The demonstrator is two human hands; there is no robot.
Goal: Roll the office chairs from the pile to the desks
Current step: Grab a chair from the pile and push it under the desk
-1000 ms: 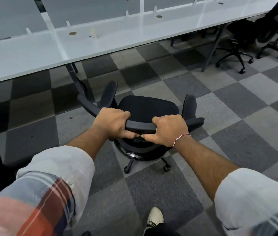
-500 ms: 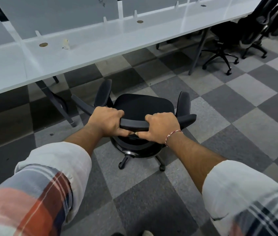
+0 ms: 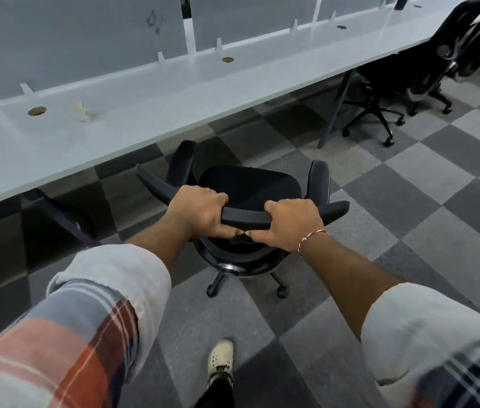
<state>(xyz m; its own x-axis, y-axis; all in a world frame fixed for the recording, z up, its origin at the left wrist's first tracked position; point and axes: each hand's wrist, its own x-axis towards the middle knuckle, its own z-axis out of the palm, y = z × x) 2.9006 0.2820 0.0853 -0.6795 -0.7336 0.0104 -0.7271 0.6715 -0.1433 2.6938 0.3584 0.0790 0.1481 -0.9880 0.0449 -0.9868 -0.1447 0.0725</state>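
A black office chair (image 3: 250, 187) on castors stands in front of me, its seat facing the long white desk (image 3: 174, 92). My left hand (image 3: 197, 210) grips the top edge of the backrest on the left. My right hand (image 3: 291, 222) grips the same edge on the right, a red-and-white thread round its wrist. The thumbs nearly meet under the rail. The chair's left armrest reaches just under the desk's front edge. Its base and two castors show below the seat.
Black desk legs stand at the left (image 3: 65, 219) and right (image 3: 335, 110). More black office chairs (image 3: 380, 92) sit at the desk far right. A small crumpled scrap (image 3: 79, 111) lies on the desktop. Checkered grey carpet (image 3: 409, 187) spreads to the right. My shoe (image 3: 220, 360) is behind the chair.
The chair has rolled forward and to the right along the desk with both hands holding the backrest. The chairs at the far right look closer, and my foot has stepped forward.
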